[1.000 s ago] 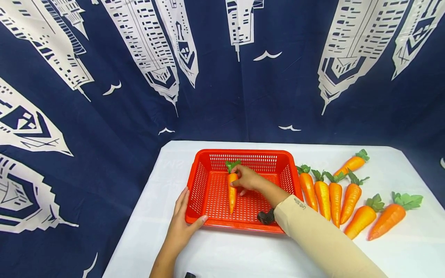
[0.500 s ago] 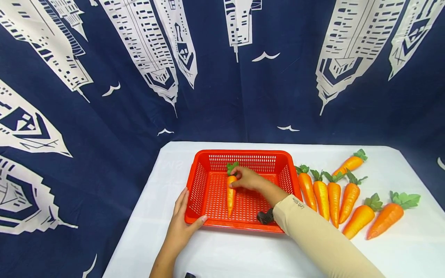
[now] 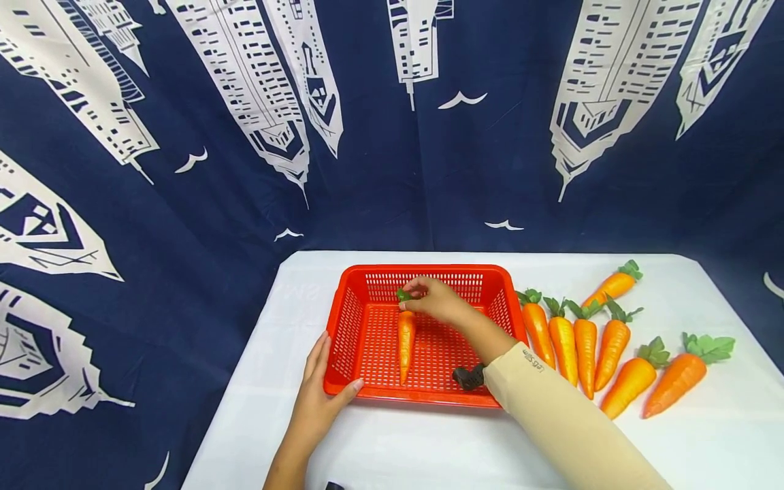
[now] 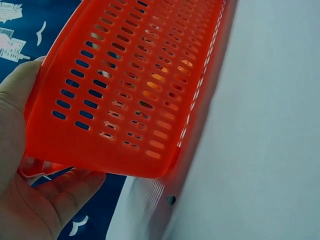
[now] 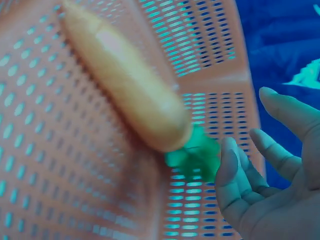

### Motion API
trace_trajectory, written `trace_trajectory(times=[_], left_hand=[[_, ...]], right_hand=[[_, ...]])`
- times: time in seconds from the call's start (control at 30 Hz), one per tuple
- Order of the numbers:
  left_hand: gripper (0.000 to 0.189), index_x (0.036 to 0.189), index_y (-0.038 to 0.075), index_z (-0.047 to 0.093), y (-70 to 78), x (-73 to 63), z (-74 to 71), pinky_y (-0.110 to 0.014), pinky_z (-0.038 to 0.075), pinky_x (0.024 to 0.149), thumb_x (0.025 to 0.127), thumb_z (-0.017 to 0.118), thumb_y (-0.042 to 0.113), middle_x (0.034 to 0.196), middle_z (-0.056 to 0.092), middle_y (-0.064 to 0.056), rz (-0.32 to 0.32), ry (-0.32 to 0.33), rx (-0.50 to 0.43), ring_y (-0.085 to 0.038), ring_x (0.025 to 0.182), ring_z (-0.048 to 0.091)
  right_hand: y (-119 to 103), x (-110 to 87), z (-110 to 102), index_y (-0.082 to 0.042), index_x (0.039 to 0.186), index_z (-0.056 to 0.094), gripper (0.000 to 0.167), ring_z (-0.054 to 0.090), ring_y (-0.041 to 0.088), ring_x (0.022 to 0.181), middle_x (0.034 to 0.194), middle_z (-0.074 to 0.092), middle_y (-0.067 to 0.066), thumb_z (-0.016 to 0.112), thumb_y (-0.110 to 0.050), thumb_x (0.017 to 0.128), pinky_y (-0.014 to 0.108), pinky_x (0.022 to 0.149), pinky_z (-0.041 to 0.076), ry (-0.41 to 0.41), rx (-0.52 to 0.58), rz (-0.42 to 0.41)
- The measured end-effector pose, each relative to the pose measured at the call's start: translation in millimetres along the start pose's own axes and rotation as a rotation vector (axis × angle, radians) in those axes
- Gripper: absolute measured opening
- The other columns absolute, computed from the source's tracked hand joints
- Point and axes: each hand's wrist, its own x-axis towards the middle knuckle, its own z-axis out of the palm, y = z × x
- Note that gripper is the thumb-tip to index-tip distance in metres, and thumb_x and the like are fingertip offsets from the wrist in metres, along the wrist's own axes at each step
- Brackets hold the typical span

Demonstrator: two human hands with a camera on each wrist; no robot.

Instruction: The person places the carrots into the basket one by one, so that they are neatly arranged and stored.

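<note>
A red plastic basket [image 3: 422,396] with slotted walls sits on the white table. My left hand [image 3: 321,398] grips its front left corner, thumb over the front rim and fingers along the left side. In the left wrist view, the basket's wall [image 4: 115,145] fills the space beside the fingers. Inside the basket lies one orange carrot [image 3: 406,344], leaves toward the back and tip toward the front. My right hand [image 3: 429,299] reaches in over its top end and pinches the green leaves [image 5: 192,155] between thumb and finger. The other fingers stand apart in the right wrist view.
Several more carrots [image 3: 586,354] lie on the table [image 3: 422,449] right of the basket, one [image 3: 612,287] farther back. A small black device [image 3: 468,378] sits at the right wrist, over the basket's front. A dark blue cloth [image 3: 380,197] with white buildings hangs behind.
My right hand has slid from the carrot's body up to its leaves. The carrot's tip shifted slightly toward the front of the basket. My left hand keeps its grip.
</note>
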Motion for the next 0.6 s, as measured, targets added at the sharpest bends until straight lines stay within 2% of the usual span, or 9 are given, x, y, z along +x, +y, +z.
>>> trace_trajectory(times=[0.2,0.37,0.53,0.6], left_hand=[[0.099,0.162,0.023,0.023,-1.2,-0.8,-0.6,-0.067,0.032,0.115,0.085,0.081,0.04,0.169,0.019,0.007,0.005,0.012,0.021,-0.031,0.152,0.029],[0.098,0.163,0.024,0.021,-1.6,-0.6,-1.7,-0.068,0.031,0.115,0.086,0.078,0.047,0.169,0.017,0.006,-0.002,0.002,0.029,-0.032,0.153,0.028],[0.099,0.163,0.021,0.021,0.1,-1.1,-3.6,-0.069,0.031,0.114,0.087,0.077,0.049,0.17,0.016,0.003,0.002,-0.002,0.033,-0.034,0.153,0.027],[0.099,0.163,0.021,0.021,0.3,-1.5,-4.3,-0.069,0.032,0.114,0.086,0.077,0.05,0.169,0.017,0.003,0.003,-0.001,0.037,-0.033,0.152,0.028]], right_hand=[[-17.3,-17.3,-21.0,-0.003,0.135,0.057,0.049,0.065,0.03,0.11,0.135,0.059,0.021,0.073,-0.022,0.092,0.049,0.1,0.053,0.002,0.124,-0.034],[-18.3,-29.0,-45.2,-0.004,0.137,0.056,0.05,0.067,0.024,0.103,0.137,0.058,0.021,0.072,-0.022,0.093,0.041,0.095,0.055,0.019,0.172,-0.071],[-15.6,-38.8,-68.6,-0.008,0.141,0.054,0.051,0.063,0.029,0.113,0.14,0.056,0.021,0.07,-0.025,0.095,0.044,0.099,0.053,0.072,0.153,-0.088],[-14.5,-43.6,-77.6,-0.01,0.143,0.052,0.052,0.062,0.032,0.119,0.142,0.055,0.02,0.069,-0.025,0.096,0.041,0.099,0.053,0.097,0.152,-0.09]])
